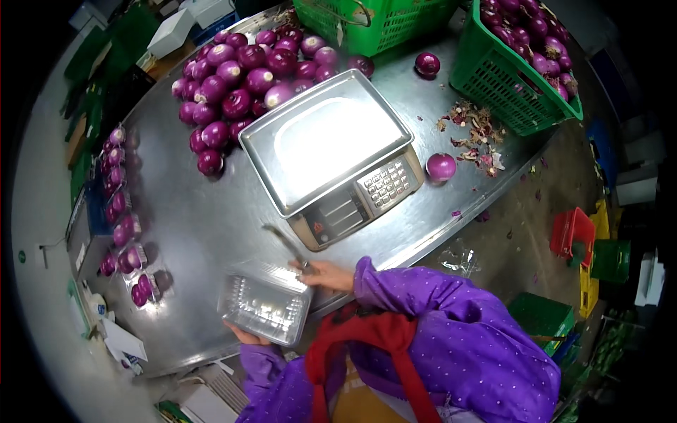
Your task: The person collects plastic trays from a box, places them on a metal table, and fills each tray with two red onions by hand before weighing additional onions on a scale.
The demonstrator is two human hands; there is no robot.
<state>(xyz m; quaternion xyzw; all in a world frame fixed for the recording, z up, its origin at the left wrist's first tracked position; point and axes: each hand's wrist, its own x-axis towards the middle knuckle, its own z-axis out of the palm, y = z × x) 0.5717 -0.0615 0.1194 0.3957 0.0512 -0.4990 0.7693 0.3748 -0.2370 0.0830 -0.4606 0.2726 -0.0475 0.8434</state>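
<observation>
My left hand (pixel 246 334) holds a clear plastic clamshell box (pixel 267 309) from below, and the box has nothing in it. A small knife (pixel 285 243) is in my right hand (pixel 330 276), its blade pointing away toward the scale. That hand is also at the box's upper right edge; whether its fingers grip the box too I cannot tell. Just beyond lies a digital scale (pixel 389 182) with a bare steel pan (pixel 328 143). Behind the scale's left side spreads a heap of peeled red onions (pixel 238 79).
Filled clear boxes of onions (pixel 124 230) line the left edge of the steel table (pixel 195 232). Green crates (pixel 391 26) stand at the back, one crate (pixel 508 90) full of onions. Loose onions (pixel 440 167) and peel scraps (pixel 478 132) lie right of the scale.
</observation>
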